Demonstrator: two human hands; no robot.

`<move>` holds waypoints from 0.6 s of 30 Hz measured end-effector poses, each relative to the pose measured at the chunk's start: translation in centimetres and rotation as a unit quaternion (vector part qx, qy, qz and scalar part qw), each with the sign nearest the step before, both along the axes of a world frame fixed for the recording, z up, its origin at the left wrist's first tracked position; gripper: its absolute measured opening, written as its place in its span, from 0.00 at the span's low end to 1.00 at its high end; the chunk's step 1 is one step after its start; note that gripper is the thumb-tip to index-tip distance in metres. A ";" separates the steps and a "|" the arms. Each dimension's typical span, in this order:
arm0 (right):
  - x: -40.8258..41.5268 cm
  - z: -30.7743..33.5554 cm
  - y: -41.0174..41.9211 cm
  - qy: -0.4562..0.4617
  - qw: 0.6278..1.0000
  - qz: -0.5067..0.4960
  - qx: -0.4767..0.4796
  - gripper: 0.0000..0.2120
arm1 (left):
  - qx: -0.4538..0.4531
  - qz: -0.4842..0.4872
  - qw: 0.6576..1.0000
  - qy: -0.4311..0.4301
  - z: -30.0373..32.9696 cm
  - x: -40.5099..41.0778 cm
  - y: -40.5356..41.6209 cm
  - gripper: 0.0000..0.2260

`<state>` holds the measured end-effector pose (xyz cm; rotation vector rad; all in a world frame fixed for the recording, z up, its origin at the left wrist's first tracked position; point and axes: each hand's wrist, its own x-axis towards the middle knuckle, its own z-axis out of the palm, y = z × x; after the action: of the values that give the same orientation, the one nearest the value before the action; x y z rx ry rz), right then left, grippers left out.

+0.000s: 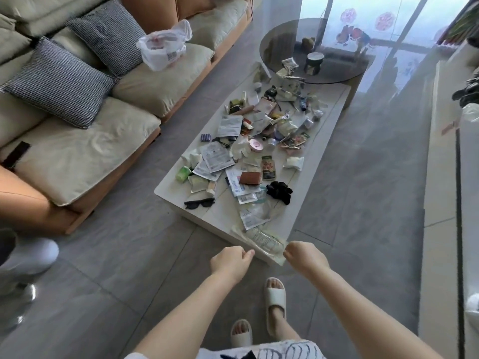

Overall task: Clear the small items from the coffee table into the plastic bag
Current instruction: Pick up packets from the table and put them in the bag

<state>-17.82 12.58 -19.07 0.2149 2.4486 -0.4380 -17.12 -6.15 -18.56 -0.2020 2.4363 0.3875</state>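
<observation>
Bag (261, 238), clear and limp, pinched at its edges by both hands (230, 263) (305, 257); its mouth may sag shut, spilling items (248, 151).

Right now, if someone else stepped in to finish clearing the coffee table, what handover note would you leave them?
Left hand and right hand: each pinches an edge of the clear plastic bag, which lies on the near end of the coffee table.
Items: sunglasses, black scrunchie, brown wallet, packets and the rest all sit on the table.
Done: bag picked out, nothing visibly bagged.
Left: open the bag, load every small item.
</observation>
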 end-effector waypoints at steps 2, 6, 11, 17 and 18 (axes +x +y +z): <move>-1.6 -0.9 0.7 -0.015 1.000 0.004 -0.005 0.13 | -0.002 0.009 1.000 -0.014 -0.5 -1.3 1.1 0.20; -4.9 -3.2 2.2 -0.033 0.999 0.022 -0.001 0.12 | 0.014 0.048 0.998 -0.047 -2.2 -3.7 3.2 0.21; -8.2 -7.2 3.2 -0.049 0.998 0.049 0.004 0.11 | 0.045 0.112 0.988 -0.095 -6.8 -5.7 4.8 0.23; -10.7 -12.9 2.7 -0.074 0.996 0.057 -0.010 0.12 | 0.127 0.262 0.948 -0.129 -13.7 -7.6 5.1 0.20; -11.3 -13.9 2.5 -0.074 0.995 0.060 -0.015 0.12 | 0.145 0.294 0.936 -0.129 -15.0 -8.0 5.0 0.18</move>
<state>-29.09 15.08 -33.01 0.0840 2.2938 -0.3932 -25.09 -1.11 -33.58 -0.8058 1.9888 0.9112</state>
